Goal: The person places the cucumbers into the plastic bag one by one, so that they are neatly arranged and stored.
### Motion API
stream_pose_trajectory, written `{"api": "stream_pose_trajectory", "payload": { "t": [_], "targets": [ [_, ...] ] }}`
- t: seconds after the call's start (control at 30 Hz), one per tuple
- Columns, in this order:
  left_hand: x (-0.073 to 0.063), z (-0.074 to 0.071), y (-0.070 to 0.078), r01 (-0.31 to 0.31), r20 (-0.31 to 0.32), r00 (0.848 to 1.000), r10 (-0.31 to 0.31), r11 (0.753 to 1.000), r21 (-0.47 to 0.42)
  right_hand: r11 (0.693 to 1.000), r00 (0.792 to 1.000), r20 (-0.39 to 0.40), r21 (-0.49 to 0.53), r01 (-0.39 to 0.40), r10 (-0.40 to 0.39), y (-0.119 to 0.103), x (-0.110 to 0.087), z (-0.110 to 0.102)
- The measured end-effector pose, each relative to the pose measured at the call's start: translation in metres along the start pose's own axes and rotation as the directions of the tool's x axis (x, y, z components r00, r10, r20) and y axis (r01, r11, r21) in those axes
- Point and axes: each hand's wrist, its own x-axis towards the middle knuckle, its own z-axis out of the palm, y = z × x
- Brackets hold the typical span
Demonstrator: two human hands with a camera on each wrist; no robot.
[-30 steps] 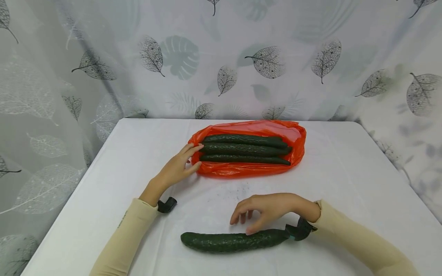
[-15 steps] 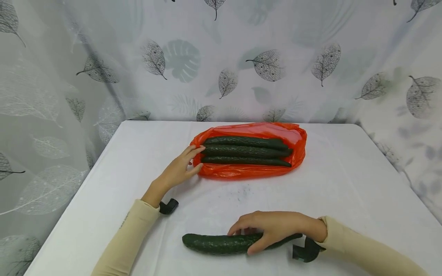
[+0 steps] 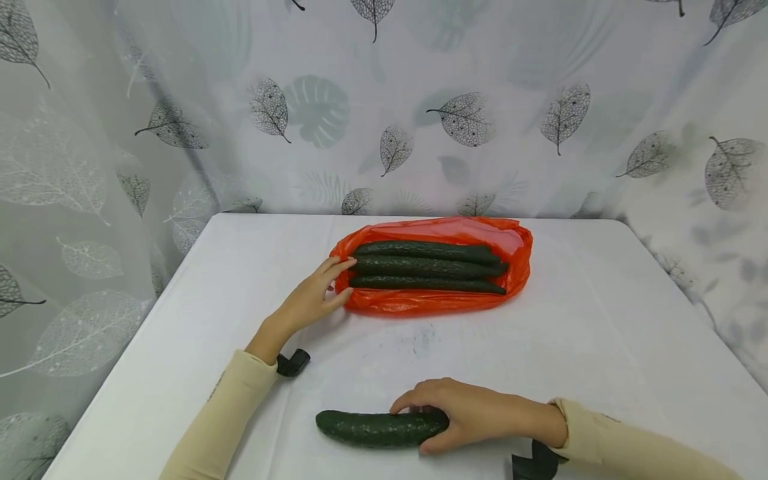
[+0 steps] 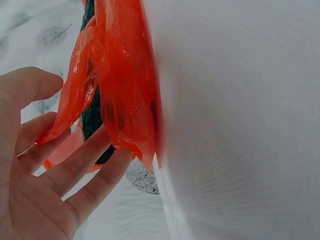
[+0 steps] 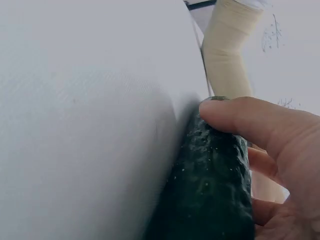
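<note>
In the head view my right hand point(image 3: 456, 413) grips the right part of a dark green cucumber point(image 3: 372, 428) lying on the table near the front. The right wrist view has my thumb on one side of that bumpy cucumber point(image 5: 205, 185), with the fingers behind it. My left hand point(image 3: 309, 300) touches the left end of a red plastic bag point(image 3: 408, 305) that holds several cucumbers point(image 3: 426, 267) laid side by side. In the left wrist view, its loosely extended fingers rest at the crumpled bag edge point(image 4: 125, 75), the thumb apart from them.
A white-covered table point(image 3: 576, 333) lies under everything. Behind it hangs a leaf-patterned curtain point(image 3: 456, 67), which also runs down both sides. The bag lies near the table's back edge.
My right hand has come down from above the cucumber and taken hold of it, the thumb moving to its near side. The left hand stays at the bag.
</note>
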Motion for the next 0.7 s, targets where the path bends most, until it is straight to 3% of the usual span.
{"api": "stream_pose_trajectory", "payload": {
  "t": [0.33,0.7],
  "targets": [
    [0.001,0.001,-0.002,0.006,0.001,1.0,-0.006,1.0,0.012,0.998,0.999,-0.024,0.03,0.049,-0.049,0.004,0.001,-0.001],
    [0.0,0.001,-0.003,0.011,0.003,1.0,-0.011,1.0,0.026,0.984,0.985,-0.077,0.07,0.161,-0.156,0.01,-0.001,-0.003]
  ]
}}
